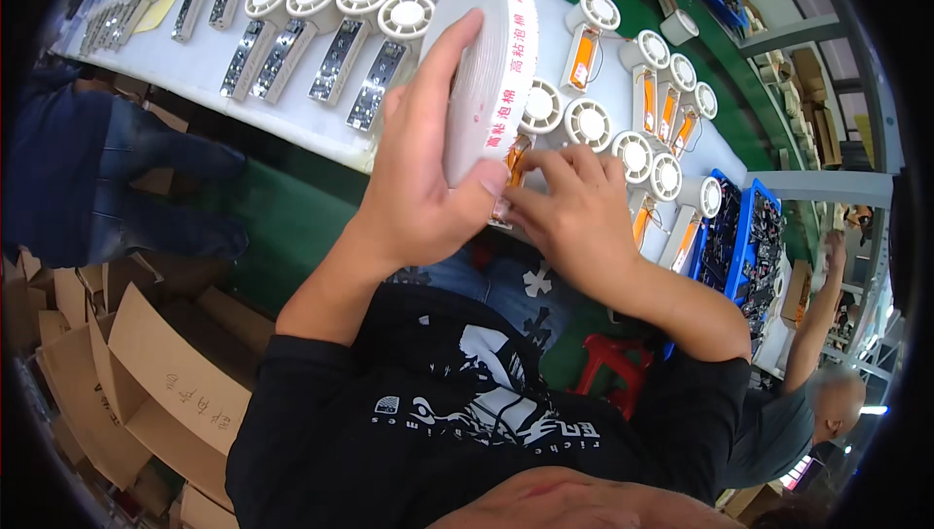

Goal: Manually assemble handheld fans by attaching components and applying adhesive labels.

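Tape roll (506, 72) is standing nearest camera, over white table's (302, 135) front edge. Left hand (418, 174) is gripping it, thumb pressing lower end, one finger stretching upward. Right hand (582, 206) is curling half closed at fan unit (517, 154); cannot tell whether pinching. Other units (589, 125) are crowding right; bare tabletop is showing along left edge. Roll's flat side is facing left, rim right, tall axis leaning slightly right. Fan unit's long axis is slanting, orange-strip end pointing bodyward, partly hidden.

Fan units (589, 125) are lying left and right on worktop (287, 123) | tape roll (479, 72) is sitting in left grip (416, 155), between | bins (736, 252) are standing far right
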{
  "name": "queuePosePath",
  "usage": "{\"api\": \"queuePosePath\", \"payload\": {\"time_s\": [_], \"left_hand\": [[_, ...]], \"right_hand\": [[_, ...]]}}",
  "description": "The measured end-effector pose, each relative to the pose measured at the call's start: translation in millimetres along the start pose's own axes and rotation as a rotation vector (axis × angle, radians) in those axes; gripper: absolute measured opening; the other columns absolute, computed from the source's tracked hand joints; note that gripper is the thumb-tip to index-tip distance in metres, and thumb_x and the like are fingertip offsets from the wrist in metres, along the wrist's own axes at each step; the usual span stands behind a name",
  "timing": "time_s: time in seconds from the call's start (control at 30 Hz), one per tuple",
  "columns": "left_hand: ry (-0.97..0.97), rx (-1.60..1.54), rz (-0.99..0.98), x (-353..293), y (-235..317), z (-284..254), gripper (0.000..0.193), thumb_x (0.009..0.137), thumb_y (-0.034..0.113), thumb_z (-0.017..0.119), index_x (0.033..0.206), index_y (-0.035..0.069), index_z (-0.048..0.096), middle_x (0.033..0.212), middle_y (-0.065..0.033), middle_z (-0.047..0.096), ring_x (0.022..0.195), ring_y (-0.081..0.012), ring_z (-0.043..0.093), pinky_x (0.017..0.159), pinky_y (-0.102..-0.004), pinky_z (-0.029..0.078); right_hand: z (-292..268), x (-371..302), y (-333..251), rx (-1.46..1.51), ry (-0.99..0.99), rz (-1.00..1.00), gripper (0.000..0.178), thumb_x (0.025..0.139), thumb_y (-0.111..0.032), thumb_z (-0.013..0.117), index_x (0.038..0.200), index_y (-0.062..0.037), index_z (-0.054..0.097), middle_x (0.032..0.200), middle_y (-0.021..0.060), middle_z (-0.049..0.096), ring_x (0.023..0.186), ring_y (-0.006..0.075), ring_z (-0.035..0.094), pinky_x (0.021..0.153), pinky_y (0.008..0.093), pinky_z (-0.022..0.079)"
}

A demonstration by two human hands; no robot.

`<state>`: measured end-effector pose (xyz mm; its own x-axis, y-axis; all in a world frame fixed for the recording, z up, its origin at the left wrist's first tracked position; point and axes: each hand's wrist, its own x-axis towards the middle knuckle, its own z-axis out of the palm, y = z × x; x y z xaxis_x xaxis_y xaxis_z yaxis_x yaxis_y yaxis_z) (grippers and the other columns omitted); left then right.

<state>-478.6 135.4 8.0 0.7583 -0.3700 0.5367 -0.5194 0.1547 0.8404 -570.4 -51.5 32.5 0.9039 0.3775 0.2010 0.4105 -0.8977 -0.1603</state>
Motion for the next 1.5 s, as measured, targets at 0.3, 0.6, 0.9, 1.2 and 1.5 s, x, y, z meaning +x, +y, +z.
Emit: {"api": "queuePosePath", "payload": {"time_s": [0.3, 0.6, 0.9, 1.2, 1.5], "left_hand": [[-0.026, 0.516, 0.218, 4, 10, 14, 0.079, 0.079, 0.034, 0.066, 0.145, -0.003, 0.045, 0.114, -0.0196, 0.063, 0.097, -0.0298, 0.062, 0.086, -0.0385, 0.035], [0.103, 0.62, 0.128, 13, 18, 27, 0.077, 0.075, 0.029, 0.066, 0.142, -0.002, 0.048, 0.101, -0.0173, 0.064, 0.089, -0.0304, 0.063, 0.074, -0.0404, 0.039], [-0.065, 0.109, 0.0, 19, 30, 27, 0.071, 0.085, 0.031, 0.062, 0.144, -0.005, 0.045, 0.101, -0.0185, 0.065, 0.086, -0.0266, 0.064, 0.073, -0.032, 0.043], [0.065, -0.203, -0.108, 14, 18, 3, 0.073, 0.096, 0.044, 0.048, 0.147, -0.007, 0.041, 0.109, -0.0125, 0.065, 0.089, -0.0118, 0.056, 0.077, -0.0247, 0.043], [0.027, -0.255, -0.135, 6, 13, 10, 0.075, 0.095, 0.043, 0.049, 0.149, -0.008, 0.037, 0.11, -0.0143, 0.064, 0.091, -0.0122, 0.056, 0.079, -0.0247, 0.044]], "right_hand": [[-51, 25, -6, 0.091, 0.522, -0.079, 0.045, 0.07, 0.005, 0.076, 0.114, 0.0007, 0.068, 0.119, 0.0122, 0.069, 0.094, 0.0268, 0.061, 0.079, 0.0361, 0.048], [-28, 19, -5, 0.061, 0.649, -0.163, 0.056, 0.069, 0.011, 0.074, 0.123, 0.0041, 0.063, 0.12, 0.0152, 0.069, 0.085, 0.0236, 0.061, 0.077, 0.033, 0.047], [-67, 16, 14, 0.661, 0.522, -0.016, 0.045, 0.067, 0.006, 0.079, 0.11, -0.0063, 0.071, 0.093, 0.0035, 0.07, 0.081, 0.019, 0.057, 0.072, 0.0305, 0.043], [-60, -14, 18, 0.563, 0.055, 0.21, 0.048, 0.077, 0.001, 0.076, 0.121, -0.0089, 0.059, 0.09, 0.0022, 0.066, 0.083, 0.0206, 0.06, 0.076, 0.0328, 0.047], [-19, -18, 16, 0.435, -0.206, 0.425, 0.033, 0.077, 0.002, 0.073, 0.108, -0.0055, 0.062, 0.08, 0.0062, 0.067, 0.077, 0.0264, 0.061, 0.071, 0.0378, 0.049]]}}
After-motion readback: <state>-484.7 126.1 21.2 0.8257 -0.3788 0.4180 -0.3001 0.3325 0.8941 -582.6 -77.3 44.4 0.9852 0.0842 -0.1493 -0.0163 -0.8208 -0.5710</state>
